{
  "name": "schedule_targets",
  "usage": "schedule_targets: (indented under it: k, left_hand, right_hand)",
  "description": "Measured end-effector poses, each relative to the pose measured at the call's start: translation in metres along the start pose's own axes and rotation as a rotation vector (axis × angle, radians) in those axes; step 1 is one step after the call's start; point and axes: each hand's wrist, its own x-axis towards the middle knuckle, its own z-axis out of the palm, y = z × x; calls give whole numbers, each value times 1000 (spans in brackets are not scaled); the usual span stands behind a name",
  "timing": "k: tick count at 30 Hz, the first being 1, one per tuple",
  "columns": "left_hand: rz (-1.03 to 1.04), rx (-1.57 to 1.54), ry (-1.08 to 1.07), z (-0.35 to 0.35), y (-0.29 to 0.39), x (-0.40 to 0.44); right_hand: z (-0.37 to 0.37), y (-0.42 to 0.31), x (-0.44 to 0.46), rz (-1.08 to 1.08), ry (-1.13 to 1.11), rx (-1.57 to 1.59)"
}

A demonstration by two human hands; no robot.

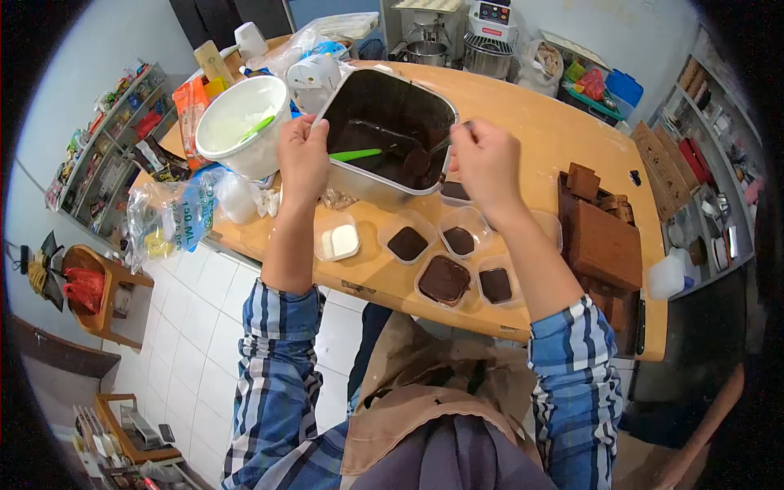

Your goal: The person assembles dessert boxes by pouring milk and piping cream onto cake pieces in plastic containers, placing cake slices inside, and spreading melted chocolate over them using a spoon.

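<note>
My left hand (304, 157) grips the left rim of a rectangular metal pan (371, 184), which is tilted and has dark chocolate mixture inside. A green-handled utensil (356, 153) lies in the pan. At the pan's right rim, my right hand (487, 163) is closed round the handle of a spoon (418, 161) whose bowl is in the chocolate. Below the pan stand several small clear containers; one (443, 279) holds a chocolate layer, another (495, 285) a dark square, and one at the left (339, 242) a white filling.
A white tub (244, 126) with a green spatula stands left of the pan, beside plastic bags (175, 214). Brown cake (604, 244) sits on a dark tray at the table's right. Mixers (490, 41) stand behind the wooden table (531, 114). Another person's arm (712, 425) shows lower right.
</note>
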Motion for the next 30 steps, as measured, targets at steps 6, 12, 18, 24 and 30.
schedule_targets:
  k: [6,12,18,24,30]
  left_hand:
    - [64,115,-1,1,1,-2]
    - [100,217,30,3,18,-4]
    - [174,297,50,-1,7,-3]
    - [72,216,46,0,1,-3]
    - [-219,-52,-14,3,-21,0]
  right_hand:
    - [21,11,-3,-113,-108,-280]
    - [11,10,2,439,-178,63]
    - [-13,28,3,628,14,511]
    - [-36,25,8,576,109,598]
    - [-44,27,12,576,150,651]
